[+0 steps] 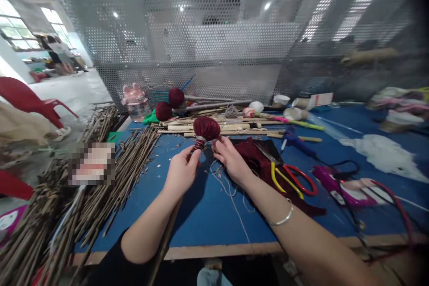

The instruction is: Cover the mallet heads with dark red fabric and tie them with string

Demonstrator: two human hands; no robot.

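Observation:
My left hand (181, 170) is closed around the neck of a mallet (207, 128), a wooden stick with a round head wrapped in dark red cloth. The stick slants down below the hand toward my lap. Pale string is wound round the neck just under the head. My right hand (230, 157) is beside the head, fingers bent and pinched at the loose string (234, 203), which trails in loops across the blue table; the fingertips are partly hidden. Dark red cloth (246, 154) and scissors (279, 181) with red and yellow handles lie right of my right hand.
Bundled thin sticks (117, 187) cover the left side. Two more red-headed mallets (164, 111) lie at the back, near a pink bottle (134, 100). A blue glue gun (296, 144), a purple device (348, 187) with cables and white plastic (385, 156) are right. A perforated panel (201, 44) stands behind.

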